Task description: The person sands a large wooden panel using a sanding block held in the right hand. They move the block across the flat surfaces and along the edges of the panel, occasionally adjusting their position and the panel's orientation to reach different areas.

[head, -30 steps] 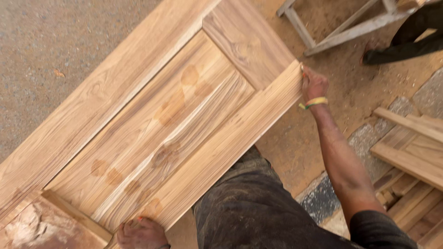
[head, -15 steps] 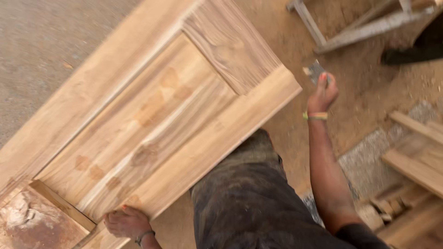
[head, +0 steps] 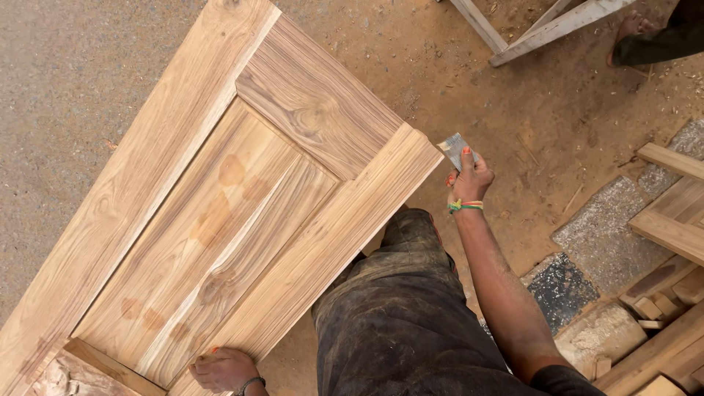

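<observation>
Steadying the wooden door [head: 220,198] is what the step in hand appears to call for, judged from how it is propped against the person's legs in dark, dusty trousers [head: 396,308] and slanted across the sandy ground [head: 66,81]. It would best be held firmly at its lower edge, so that it cannot slide or tip while the small grey piece of sandpaper [head: 456,150] is brought to the wood. The paper should be laid flat and moved along the grain, so that the edge is not rounded or scratched.

The left hand [head: 222,368] is seen at the door's lower rail, its fingers [head: 209,356] curled over the edge and pressed onto the wood. The right hand [head: 469,180] is raised just beside the door's upper corner, apart from it; its fingers [head: 467,158] are closed together on the sandpaper, which is pinched upright between thumb and forefinger. A coloured band is worn at that wrist.

Stacked planks [head: 671,220] lie to the right, and a pale wooden frame [head: 543,26] stands well apart at the top.
</observation>
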